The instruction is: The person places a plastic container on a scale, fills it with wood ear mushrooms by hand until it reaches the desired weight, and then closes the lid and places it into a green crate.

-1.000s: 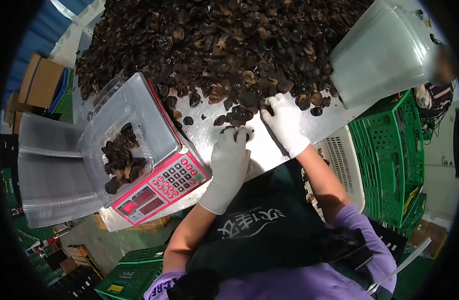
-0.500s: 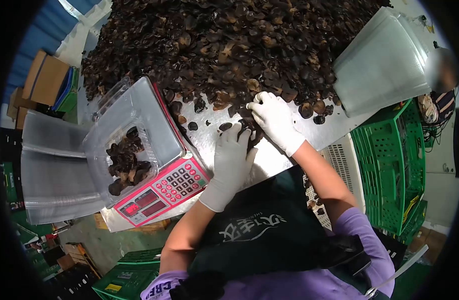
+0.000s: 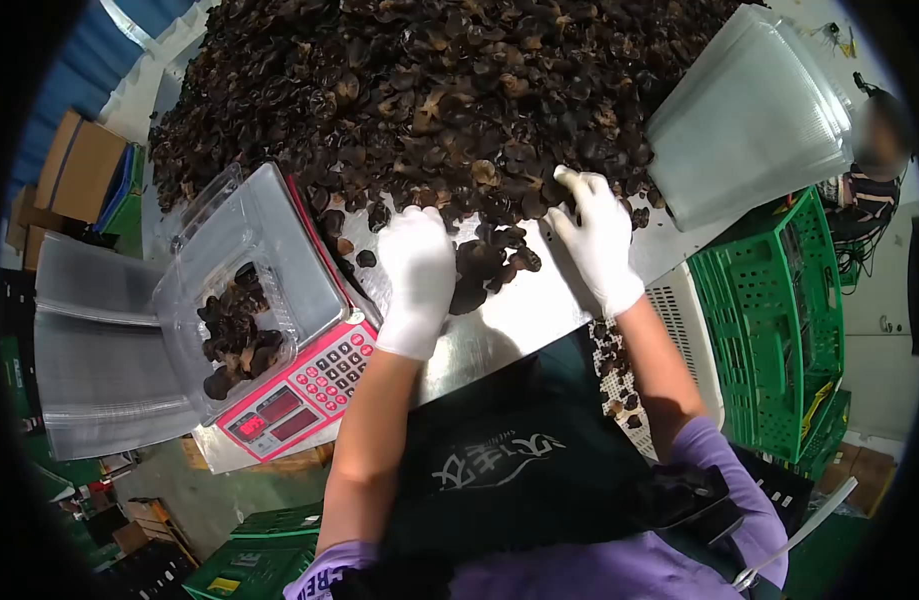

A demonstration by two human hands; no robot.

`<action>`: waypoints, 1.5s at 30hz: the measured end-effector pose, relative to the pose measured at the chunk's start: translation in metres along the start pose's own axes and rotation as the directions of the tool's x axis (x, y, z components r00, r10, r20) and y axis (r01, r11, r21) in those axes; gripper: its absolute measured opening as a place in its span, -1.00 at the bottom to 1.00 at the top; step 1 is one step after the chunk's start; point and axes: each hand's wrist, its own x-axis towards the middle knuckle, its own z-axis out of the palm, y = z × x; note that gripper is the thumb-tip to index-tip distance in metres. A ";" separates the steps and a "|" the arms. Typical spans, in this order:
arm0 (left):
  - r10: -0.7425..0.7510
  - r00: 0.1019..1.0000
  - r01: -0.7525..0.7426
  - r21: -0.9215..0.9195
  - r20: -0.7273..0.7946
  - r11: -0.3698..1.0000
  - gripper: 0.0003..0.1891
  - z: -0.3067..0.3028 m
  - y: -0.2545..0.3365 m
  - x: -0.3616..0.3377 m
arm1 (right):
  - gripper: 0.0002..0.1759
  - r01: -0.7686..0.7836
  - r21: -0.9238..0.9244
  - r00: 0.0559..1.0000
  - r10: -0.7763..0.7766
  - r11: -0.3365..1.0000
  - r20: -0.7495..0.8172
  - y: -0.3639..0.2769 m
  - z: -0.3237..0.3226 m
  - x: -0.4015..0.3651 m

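Dark brown wood-ear-like mushrooms form a big heap (image 3: pixel 419 90) on the metal table (image 3: pixel 499 345). A small cluster of them (image 3: pixel 484 262) lies between my gloved hands. My left hand (image 3: pixel 417 270) is at the cluster's left side, fingers curled down; what they hold, if anything, is hidden. On the right, my right hand (image 3: pixel 594 235) has its thumb and fingers apart, with nothing between them, beside the heap's front edge. A clear plastic tray (image 3: pixel 279 335) with several mushrooms rests on the red and grey scale (image 3: pixel 329 375).
Stacked clear trays (image 3: pixel 749 120) stand at the right, and more stacked trays (image 3: pixel 99 350) are left of the scale. Green crates (image 3: pixel 769 320) and a white perforated basket (image 3: pixel 674 320) stand by the table's right side. A blurred person (image 3: pixel 879 140) is at the far right.
My hands have moved apart, the left one leftward and the right one to the right. The cluster between them is now uncovered. The whole view has shifted slightly.
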 end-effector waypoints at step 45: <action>0.250 0.840 0.177 -0.679 0.482 0.712 0.16 -0.041 0.000 -0.013 | 0.01 0.001 0.053 0.843 -0.029 0.999 0.537 -0.027 0.028 -0.026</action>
